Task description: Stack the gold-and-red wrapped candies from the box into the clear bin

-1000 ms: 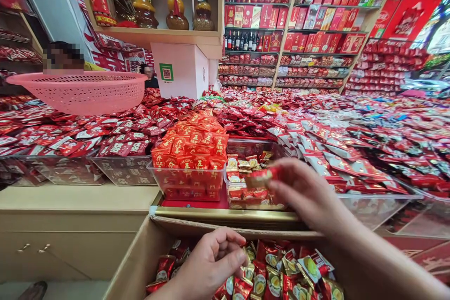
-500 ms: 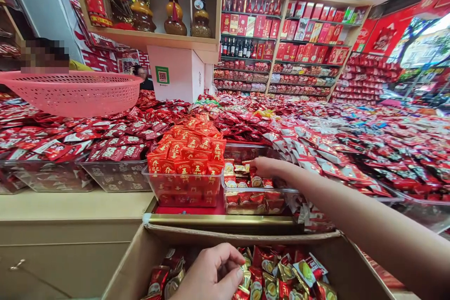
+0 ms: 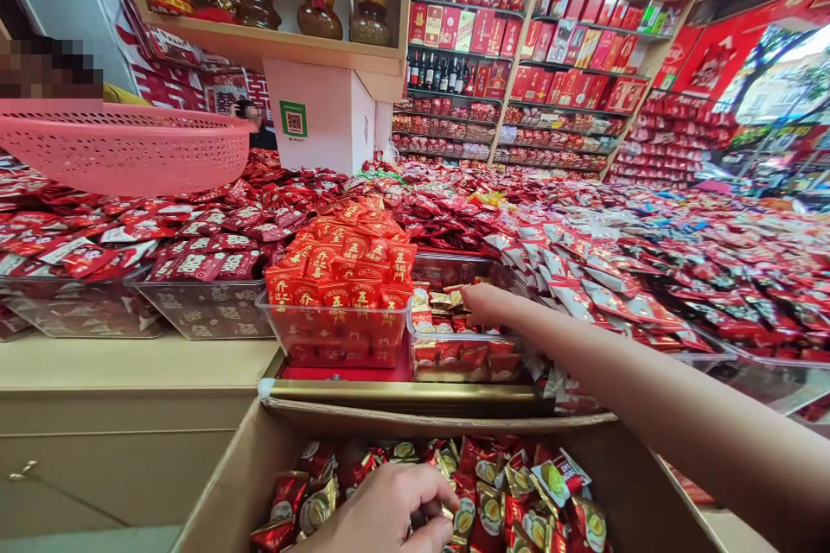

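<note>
My left hand is over the open cardboard box, its fingers curled near the red and gold wrapped candies. Whether a candy is between its fingertips is hard to tell. My right hand reaches into a clear plastic bin behind the box, where the same kind of candies lie in rows. Its fingers point down at the candies, and what they hold, if anything, is hidden. Beside that bin, on the left, a clear bin holds bright red packets in a heap.
More bins of red packets line the counter on both sides. A pink basket stands at the left, with a person's head behind it. Shelves of bottles and boxes fill the back wall.
The view has tilted down a little, so more of the cardboard box shows. My left hand is still over the box, and my right hand is still in the clear bin.
</note>
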A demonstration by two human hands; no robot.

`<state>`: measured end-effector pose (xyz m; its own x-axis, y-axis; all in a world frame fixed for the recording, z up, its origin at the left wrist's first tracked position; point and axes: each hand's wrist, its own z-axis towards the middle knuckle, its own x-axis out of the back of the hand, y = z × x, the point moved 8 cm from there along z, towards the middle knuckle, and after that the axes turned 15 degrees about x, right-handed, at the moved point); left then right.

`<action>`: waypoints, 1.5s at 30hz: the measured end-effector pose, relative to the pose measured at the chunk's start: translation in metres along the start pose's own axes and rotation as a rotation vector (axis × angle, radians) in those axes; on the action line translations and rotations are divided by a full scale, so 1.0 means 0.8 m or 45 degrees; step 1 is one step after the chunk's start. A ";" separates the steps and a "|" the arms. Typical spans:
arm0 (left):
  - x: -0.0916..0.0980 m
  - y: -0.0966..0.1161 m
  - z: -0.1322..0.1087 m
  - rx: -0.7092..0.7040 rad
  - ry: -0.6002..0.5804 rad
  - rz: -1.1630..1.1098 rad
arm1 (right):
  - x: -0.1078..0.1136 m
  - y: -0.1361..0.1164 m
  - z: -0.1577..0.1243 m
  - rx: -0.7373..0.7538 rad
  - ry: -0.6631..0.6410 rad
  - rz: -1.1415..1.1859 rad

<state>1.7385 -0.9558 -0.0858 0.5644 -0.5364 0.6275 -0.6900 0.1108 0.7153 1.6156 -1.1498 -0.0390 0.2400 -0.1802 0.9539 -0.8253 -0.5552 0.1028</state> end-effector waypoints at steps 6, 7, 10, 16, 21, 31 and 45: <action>-0.004 0.002 -0.001 -0.046 0.001 0.070 | -0.001 -0.009 -0.002 0.092 0.026 -0.070; -0.004 0.002 -0.001 -0.048 0.003 0.081 | -0.002 -0.013 -0.002 0.123 0.013 -0.067; -0.005 0.001 -0.001 -0.049 -0.007 0.113 | -0.003 -0.022 -0.003 0.181 -0.017 -0.070; -0.009 0.000 0.000 -0.064 -0.029 0.145 | -0.006 -0.027 -0.006 0.218 -0.065 -0.111; -0.009 -0.001 -0.001 -0.066 -0.022 0.174 | -0.013 -0.020 -0.005 0.188 -0.098 -0.132; -0.009 -0.004 -0.004 -0.112 0.002 0.248 | -0.021 -0.012 0.001 0.122 -0.093 -0.144; -0.023 -0.017 0.000 -0.226 -0.065 0.281 | 0.090 -0.072 -0.099 0.312 0.558 0.314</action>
<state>1.7379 -0.9477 -0.1073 0.3823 -0.5240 0.7611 -0.7009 0.3722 0.6084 1.6396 -1.0664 0.0463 -0.2231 -0.0030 0.9748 -0.6749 -0.7211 -0.1567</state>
